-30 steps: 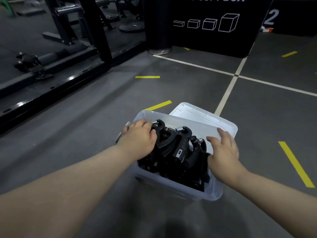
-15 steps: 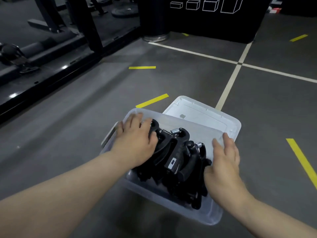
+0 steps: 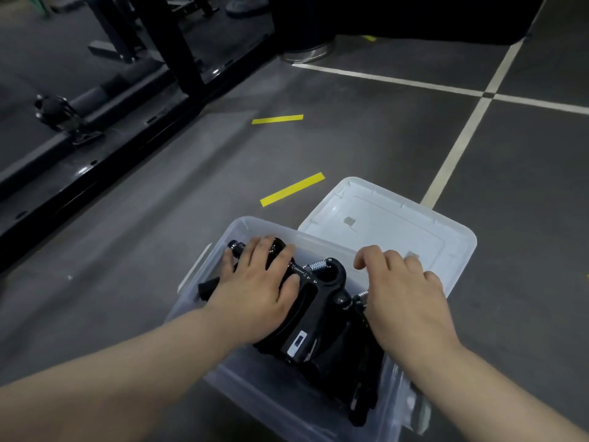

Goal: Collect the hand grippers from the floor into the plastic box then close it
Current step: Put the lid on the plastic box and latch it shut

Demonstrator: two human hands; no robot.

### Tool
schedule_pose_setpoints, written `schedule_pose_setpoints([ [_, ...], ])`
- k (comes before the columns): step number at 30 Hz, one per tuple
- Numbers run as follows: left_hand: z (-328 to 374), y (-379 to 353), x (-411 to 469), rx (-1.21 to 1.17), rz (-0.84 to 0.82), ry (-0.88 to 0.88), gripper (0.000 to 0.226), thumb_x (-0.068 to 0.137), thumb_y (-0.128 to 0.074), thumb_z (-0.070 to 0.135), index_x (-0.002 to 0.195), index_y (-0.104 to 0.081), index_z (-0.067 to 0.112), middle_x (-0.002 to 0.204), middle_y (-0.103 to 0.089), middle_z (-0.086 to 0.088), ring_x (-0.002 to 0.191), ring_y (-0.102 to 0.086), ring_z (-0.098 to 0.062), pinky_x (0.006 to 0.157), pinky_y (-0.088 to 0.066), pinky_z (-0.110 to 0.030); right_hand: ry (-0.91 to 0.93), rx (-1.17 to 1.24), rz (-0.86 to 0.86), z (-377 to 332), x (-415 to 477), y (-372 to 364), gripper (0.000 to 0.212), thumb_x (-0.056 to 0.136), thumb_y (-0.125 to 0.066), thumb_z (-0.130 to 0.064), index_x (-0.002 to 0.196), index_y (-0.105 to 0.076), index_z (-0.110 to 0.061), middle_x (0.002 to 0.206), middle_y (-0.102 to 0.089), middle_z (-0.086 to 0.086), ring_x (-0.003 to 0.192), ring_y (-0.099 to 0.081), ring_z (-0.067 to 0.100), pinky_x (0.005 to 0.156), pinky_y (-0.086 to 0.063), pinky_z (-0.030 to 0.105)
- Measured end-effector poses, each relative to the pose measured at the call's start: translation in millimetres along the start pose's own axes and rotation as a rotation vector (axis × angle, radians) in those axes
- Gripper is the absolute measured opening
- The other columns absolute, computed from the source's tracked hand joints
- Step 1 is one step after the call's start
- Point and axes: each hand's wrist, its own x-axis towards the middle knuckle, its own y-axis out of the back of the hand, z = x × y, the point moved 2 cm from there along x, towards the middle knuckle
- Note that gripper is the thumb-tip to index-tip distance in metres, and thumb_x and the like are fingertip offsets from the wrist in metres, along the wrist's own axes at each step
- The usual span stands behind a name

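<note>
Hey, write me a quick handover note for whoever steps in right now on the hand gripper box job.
Left hand: open, flat on the hand grippers in the plastic box.
Right hand: fingers bent over the box's far right side; whether it grips anything is unclear.
Lid: off, lying on the floor just behind the box.
Done: grippers are piled in the box; none show on the floor in view.
Left: put the lid on and close it.
</note>
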Motion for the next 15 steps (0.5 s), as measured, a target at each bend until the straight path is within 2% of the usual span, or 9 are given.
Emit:
schedule_pose_setpoints([
  [3, 0.8, 3.8, -2.7, 0.038, -0.068, -0.035, 0.076, 0.083, 0.004, 0.060, 0.153, -0.013, 0.034, 0.160, -0.007, -0.001, 0.149, 0.000, -0.022, 0.118, -0.006, -0.057, -0.014, -0.075, -0.058, -0.2, -10.0, -2.8, 0.056, 0.060, -0.057, -0.002, 0.110, -0.051, -0.026, 0.090, -0.056, 0.000, 0.077, -0.052, 0.027, 0.062, -0.036, 0.036],
  [7, 0.9, 10.0, -1.6, 0.107, -0.143, -0.063, 0.080, 0.082, 0.005, 0.059, 0.154, -0.011, 0.028, 0.159, -0.008, -0.006, 0.148, -0.004, -0.027, 0.116, -0.008, -0.060, -0.039, -0.086, -0.089, -2.2, -13.7, -3.9, 0.056, 0.052, -0.060, 0.002, 0.103, -0.057, -0.019, 0.082, -0.055, 0.004, 0.068, -0.050, 0.029, 0.057, -0.039, 0.037],
  [9, -0.6, 17.2, -0.5, 0.196, -0.099, -0.098, 0.077, 0.086, -0.003, 0.058, 0.151, -0.024, 0.023, 0.154, -0.024, -0.008, 0.143, -0.023, -0.029, 0.113, -0.018, -0.059, -0.017, -0.107, -0.132, -4.4, -15.5, -1.1, 0.057, 0.052, -0.063, 0.002, 0.105, -0.055, -0.016, 0.085, -0.055, 0.005, 0.070, -0.050, 0.029, 0.057, -0.040, 0.037],
  [10, -2.2, 22.7, 1.5, 0.233, -0.013, -0.133, 0.072, 0.089, -0.011, 0.056, 0.145, -0.037, 0.020, 0.145, -0.039, -0.008, 0.134, -0.037, -0.029, 0.109, -0.026, -0.056, -0.009, -0.097, -0.189, -5.8, -16.8, 4.5, 0.055, 0.058, -0.065, -0.002, 0.110, -0.051, -0.016, 0.090, -0.055, 0.004, 0.074, -0.051, 0.029, 0.059, -0.041, 0.038],
  [11, -3.7, 27.6, 5.7, 0.245, 0.092, -0.189, 0.063, 0.091, -0.019, 0.053, 0.133, -0.050, 0.018, 0.131, -0.051, -0.007, 0.121, -0.049, -0.029, 0.102, -0.034, -0.051, -0.011, -0.087, -0.233, -6.0, -16.7, 11.5, 0.049, 0.073, -0.064, -0.012, 0.117, -0.044, -0.018, 0.096, -0.055, 0.000, 0.081, -0.052, 0.028, 0.063, -0.042, 0.038],
  [13, -8.6, 35.8, 24.3, 0.187, 0.285, -0.313, 0.044, 0.090, -0.032, 0.045, 0.110, -0.061, 0.018, 0.108, -0.059, -0.003, 0.099, -0.056, -0.028, 0.090, -0.042, -0.044, -0.126, 0.110, -0.313, -2.7, -7.6, 25.6, 0.026, 0.099, -0.039, -0.040, 0.121, -0.028, -0.029, 0.100, -0.054, -0.013, 0.090, -0.055, 0.020, 0.070, -0.042, 0.037],
  [14, -11.0, 41.0, 40.2, 0.120, 0.344, -0.352, 0.039, 0.089, -0.035, 0.041, 0.105, -0.062, 0.018, 0.104, -0.059, -0.002, 0.096, -0.056, -0.028, 0.087, -0.042, -0.043, -0.247, 0.319, -0.361, 1.9, 2.9, 31.1, 0.024, 0.101, -0.030, -0.050, 0.117, -0.028, -0.032, 0.099, -0.058, -0.016, 0.085, -0.058, 0.017, 0.069, -0.043, 0.037],
  [15, -14.0, 44.5, 59.5, 0.048, 0.353, -0.359, 0.036, 0.088, -0.035, 0.038, 0.104, -0.062, 0.019, 0.104, -0.059, -0.002, 0.096, -0.056, -0.028, 0.086, -0.042, -0.041, -0.391, 0.566, -0.410, 13.0, 17.3, 28.6, 0.028, 0.100, -0.029, -0.053, 0.114, -0.034, -0.028, 0.098, -0.063, -0.015, 0.080, -0.061, 0.017, 0.070, -0.046, 0.038],
])
